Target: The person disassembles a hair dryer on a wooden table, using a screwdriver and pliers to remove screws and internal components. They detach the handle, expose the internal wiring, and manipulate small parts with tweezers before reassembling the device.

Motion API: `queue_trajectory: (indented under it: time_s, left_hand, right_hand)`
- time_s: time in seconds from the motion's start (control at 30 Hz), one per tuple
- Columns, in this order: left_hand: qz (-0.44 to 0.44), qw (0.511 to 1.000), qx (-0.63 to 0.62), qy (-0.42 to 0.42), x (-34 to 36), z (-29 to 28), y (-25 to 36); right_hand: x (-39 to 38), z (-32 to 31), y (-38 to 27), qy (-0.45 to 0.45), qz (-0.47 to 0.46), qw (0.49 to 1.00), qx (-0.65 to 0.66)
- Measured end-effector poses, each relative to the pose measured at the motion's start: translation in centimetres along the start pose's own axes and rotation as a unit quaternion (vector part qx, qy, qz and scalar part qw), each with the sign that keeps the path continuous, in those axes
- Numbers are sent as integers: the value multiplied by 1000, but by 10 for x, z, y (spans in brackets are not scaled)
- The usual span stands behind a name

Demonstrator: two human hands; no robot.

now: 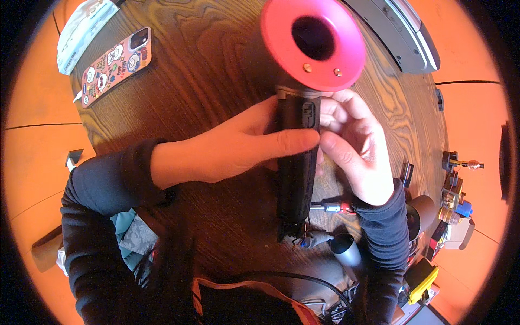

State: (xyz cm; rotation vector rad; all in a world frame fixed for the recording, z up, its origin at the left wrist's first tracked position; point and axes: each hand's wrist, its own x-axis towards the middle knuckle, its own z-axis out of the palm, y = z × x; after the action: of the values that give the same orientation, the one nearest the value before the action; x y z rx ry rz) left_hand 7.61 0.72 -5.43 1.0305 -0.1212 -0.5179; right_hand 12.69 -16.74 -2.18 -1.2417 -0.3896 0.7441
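A hair dryer with a bright pink ring face (338, 49) has a dark handle (294, 184) standing below it, its casing apparently split along the side, with loose parts at the bottom end. My left hand (238, 143) grips the handle from the left, thumb laid across its front below a small switch. My right hand (357, 146) holds its right side, thumb and curled fingers against the upper handle. Under the handle lie a red-handled screwdriver (338, 207) and a silver tube (342, 251).
On the wooden table (195, 86) are a sticker-covered phone (111, 73) with a cable, a white packet (81, 38) and a grey appliance (395, 38). Small bottles and tools (455, 195), a yellow object (423, 284) and cables (292, 277) lie at right and below.
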Motion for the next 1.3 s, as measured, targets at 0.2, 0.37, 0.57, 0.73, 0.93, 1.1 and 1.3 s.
queue_trajectory:
  time_s: [0.2, 0.37, 0.57, 0.73, 0.93, 1.1, 1.3]
  left_hand:
    - [28, 997, 78, -6, 1, 0, 6]
    - [20, 999, 33, -19, 1, 4, 4]
    - [14, 999, 36, 6, -2, 7, 2]
    - [66, 991, 110, 25, -1, 9, -3]
    - [26, 991, 131, 18, -3, 9, 0]
    - [15, 955, 297, 17, -7, 7, 3]
    - [217, 916, 336, -21, 0, 5, -8]
  right_hand:
    - [0, -2, -7, -65, 118, 990, -47]
    - [-2, 6, 2, -37, 121, 990, -67]
    - [-7, 16, 14, 31, 59, 996, -60]
    - [-7, 18, 13, 45, 56, 995, -75]
    - [-6, 19, 13, 63, 39, 996, -40]
    - [-6, 18, 9, 75, 92, 992, 50]
    - [-13, 24, 2, 20, 104, 994, -38]
